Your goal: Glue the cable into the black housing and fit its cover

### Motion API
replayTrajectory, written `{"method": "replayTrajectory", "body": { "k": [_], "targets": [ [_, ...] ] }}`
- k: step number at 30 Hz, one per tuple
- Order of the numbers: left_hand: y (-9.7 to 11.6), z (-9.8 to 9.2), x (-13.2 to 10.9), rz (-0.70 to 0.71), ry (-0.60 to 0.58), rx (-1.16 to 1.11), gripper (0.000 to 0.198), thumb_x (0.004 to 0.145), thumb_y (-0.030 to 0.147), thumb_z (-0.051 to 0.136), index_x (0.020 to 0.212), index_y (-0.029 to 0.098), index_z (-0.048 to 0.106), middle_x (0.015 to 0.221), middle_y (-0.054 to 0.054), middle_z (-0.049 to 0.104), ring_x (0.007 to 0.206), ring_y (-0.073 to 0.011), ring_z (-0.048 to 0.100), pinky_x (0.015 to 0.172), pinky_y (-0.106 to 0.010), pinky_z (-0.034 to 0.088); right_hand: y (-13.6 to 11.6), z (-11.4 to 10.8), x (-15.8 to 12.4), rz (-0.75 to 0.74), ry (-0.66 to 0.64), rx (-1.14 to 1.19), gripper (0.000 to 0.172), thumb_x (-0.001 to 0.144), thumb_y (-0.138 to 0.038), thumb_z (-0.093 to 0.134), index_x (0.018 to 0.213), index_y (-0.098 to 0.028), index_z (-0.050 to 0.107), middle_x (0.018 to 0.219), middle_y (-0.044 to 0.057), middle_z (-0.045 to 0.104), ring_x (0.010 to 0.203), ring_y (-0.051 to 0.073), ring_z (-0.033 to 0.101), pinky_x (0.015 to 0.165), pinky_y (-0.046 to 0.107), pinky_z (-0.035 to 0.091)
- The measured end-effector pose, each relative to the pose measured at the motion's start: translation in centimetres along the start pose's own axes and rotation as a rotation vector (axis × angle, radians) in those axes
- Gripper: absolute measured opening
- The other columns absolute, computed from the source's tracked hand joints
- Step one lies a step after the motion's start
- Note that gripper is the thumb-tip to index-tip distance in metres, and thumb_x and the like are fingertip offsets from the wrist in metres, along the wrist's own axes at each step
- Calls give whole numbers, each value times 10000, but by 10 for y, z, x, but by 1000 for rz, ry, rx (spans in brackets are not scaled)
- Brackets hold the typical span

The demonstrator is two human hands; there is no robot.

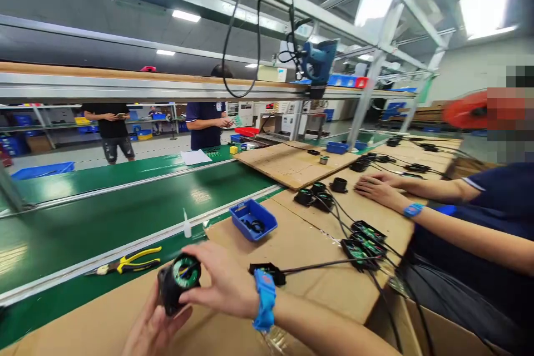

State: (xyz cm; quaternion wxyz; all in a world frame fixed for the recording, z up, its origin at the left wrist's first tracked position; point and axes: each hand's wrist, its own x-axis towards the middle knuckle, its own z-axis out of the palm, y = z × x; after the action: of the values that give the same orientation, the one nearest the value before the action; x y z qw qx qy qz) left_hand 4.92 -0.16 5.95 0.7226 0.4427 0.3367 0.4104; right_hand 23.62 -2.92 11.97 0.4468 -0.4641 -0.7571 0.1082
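Between my two hands is a black round housing (169,289), tilted so that its open end shows a green circuit board with coloured wires. My right hand (223,278), with a blue wrist strap, grips its rim from the right, fingers over the top and thumb below. From underneath, my left hand (156,325) has its fingers closed around the lower side. Just behind my right wrist lies another black housing (267,272) with a black cable. Yellow-handled pliers (125,262) rest on the green surface left of the held housing.
A blue bin (253,219) holding small black parts stands on the cardboard (300,233), near a white dropper bottle (187,225). Several cabled housings (362,245) lie to the right, beside a co-worker's hands (381,189). A blue tool (319,64) hangs overhead.
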Motion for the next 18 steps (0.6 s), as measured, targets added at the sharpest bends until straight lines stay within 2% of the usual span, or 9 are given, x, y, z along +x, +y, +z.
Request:
{"method": "replayTrajectory", "body": {
  "k": [2,4,6,8,9,11,14,16,18],
  "targets": [
    [0,-7,-5,2,118,14,958,633,606,773,1408,195,387,1350,-131,549,1250,-357,499,1045,-425,448,-2,31,0,37,-125,139,520,703,-306,825,1156,-174,605,1087,83,647,1007,251,592,890,376,489],
    [1,-21,-9,9,219,81,893,618,539,814,1347,164,461,1296,-129,589,1267,-341,482,1001,-374,480,7,52,3,128,-250,281,570,704,-285,816,1213,-197,576,1103,63,646,964,217,607,836,334,511],
    [6,-36,-12,-15,280,112,811,625,527,813,1293,187,503,1289,-108,592,1235,-317,512,890,-335,532,28,62,12,227,-369,375,719,637,-283,859,1274,-211,533,1098,50,644,830,166,627,704,265,530],
    [11,-48,-14,-68,291,91,720,676,510,781,1261,200,499,1212,-105,626,1091,-292,605,788,-330,553,59,65,25,284,-418,370,701,566,-274,893,1191,-190,585,1026,37,650,697,127,614,603,230,514],
    [14,-53,-14,-100,283,65,677,711,497,756,1252,191,485,1138,-110,650,993,-279,641,765,-344,555,76,65,32,319,-402,335,586,550,-278,901,1056,-156,632,933,28,652,667,128,605,597,235,507],
    [17,-61,-15,-145,258,13,613,761,466,711,1236,163,468,1040,-117,666,875,-259,659,776,-376,550,111,66,46,422,-260,234,313,735,-274,788,945,-115,619,832,27,620,712,144,599,677,276,508],
    [17,-69,-16,-154,264,-1,579,776,448,688,1239,166,484,1149,-128,627,992,-264,622,796,-354,535,154,72,62,545,-78,115,253,865,-260,662,1056,-118,574,988,60,596,823,170,593,773,355,510],
    [17,-72,-17,-138,262,29,592,767,462,693,1257,187,505,1254,-112,577,1110,-266,562,799,-321,523,172,77,68,575,-42,98,256,888,-279,639,1081,-128,567,1033,65,588,847,177,589,799,375,507],
    [18,-72,-20,-145,247,75,626,746,484,710,1271,202,518,1298,-93,547,1162,-263,515,816,-305,511,180,82,72,571,-42,115,217,894,-297,630,1024,-128,584,975,52,597,835,175,585,811,380,498]
  ]
}}
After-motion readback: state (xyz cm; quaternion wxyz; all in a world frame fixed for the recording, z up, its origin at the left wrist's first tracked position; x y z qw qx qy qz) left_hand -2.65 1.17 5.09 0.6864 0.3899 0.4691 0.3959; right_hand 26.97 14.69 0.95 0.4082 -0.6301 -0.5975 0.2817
